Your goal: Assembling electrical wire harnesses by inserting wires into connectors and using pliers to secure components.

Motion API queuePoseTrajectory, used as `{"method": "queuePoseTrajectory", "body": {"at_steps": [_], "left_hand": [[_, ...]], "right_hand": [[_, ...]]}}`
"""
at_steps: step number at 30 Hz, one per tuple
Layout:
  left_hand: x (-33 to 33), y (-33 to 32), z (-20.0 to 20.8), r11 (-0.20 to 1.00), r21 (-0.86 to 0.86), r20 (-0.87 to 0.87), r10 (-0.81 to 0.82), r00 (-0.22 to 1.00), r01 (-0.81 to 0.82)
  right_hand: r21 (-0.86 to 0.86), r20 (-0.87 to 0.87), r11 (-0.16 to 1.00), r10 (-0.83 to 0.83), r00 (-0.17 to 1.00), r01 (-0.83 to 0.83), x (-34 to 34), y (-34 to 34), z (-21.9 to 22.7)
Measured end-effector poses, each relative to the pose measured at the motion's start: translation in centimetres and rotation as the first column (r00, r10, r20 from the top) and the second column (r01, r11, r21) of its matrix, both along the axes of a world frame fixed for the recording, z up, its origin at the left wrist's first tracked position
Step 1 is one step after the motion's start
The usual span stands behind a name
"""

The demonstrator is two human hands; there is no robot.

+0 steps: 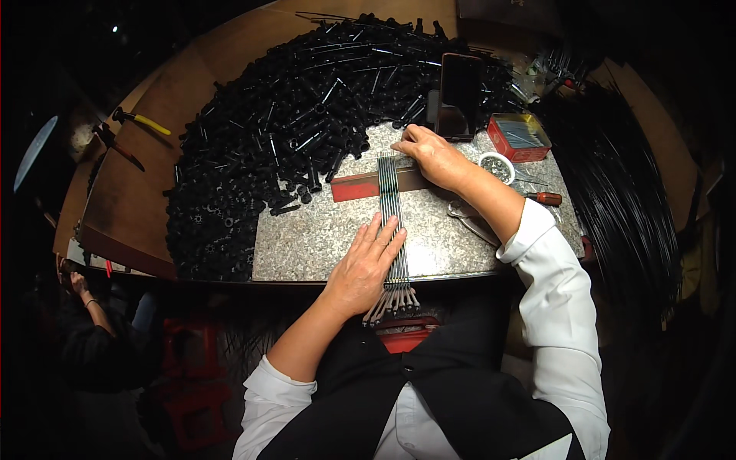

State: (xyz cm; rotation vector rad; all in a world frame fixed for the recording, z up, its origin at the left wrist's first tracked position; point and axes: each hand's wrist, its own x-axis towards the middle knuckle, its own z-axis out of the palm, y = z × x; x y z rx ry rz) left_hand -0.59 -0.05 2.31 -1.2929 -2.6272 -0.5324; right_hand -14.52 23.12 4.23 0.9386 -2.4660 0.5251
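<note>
A flat row of several thin dark rods (389,184) lies side by side on the speckled worktop (299,241). It crosses a red bar (355,188), and its splayed, black-tipped lower ends reach past the near edge. My left hand (360,264) rests on the lower part of the row, fingers stretched out flat. At the far end of the rods, my right hand (435,159) has thumb and forefinger brought together in a pinch. Whatever sits between those fingertips is too small to make out. The right hand also covers part of the bar.
Black tubes and rods (291,130) form a big heap behind and to the left. A phone (460,92) stands near a red tin (521,138), a white cup (498,166) and a screwdriver (546,198). Long black rods (621,199) lie right. Another person's hand (80,285) shows lower left.
</note>
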Motion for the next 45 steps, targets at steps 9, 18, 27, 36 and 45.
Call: {"method": "queuePoseTrajectory", "body": {"at_steps": [9,18,27,36,45], "left_hand": [[-1.1,1.6,-1.1,0.996,-0.031,-0.093,-0.081,0.992,0.079],[-0.1,0.7,-1.2,1.0,-0.027,-0.048,0.005,0.999,-0.006],[0.3,0.6,-0.6,0.998,-0.049,-0.07,-0.033,0.997,0.029],[-0.7,-1.3,0.7,0.888,0.434,0.251,-0.284,0.925,0.155],[1.5,-0.2,11.7,0.55,0.788,0.216,-0.666,0.714,0.275]], "right_hand": [[0.05,-0.186,0.861,-0.49,0.851,0.507,1.6,11.6,3.0],[0.55,0.111,0.518,-0.822,0.558,0.655,-0.2,16.5,4.0],[0.42,-0.049,0.589,-0.745,0.665,0.691,1.2,17.5,2.7],[-0.027,0.022,0.865,-0.501,0.865,0.502,7.0,11.7,8.2],[-0.114,-0.018,0.988,0.101,0.995,-0.103,20.6,0.2,14.5]]}}
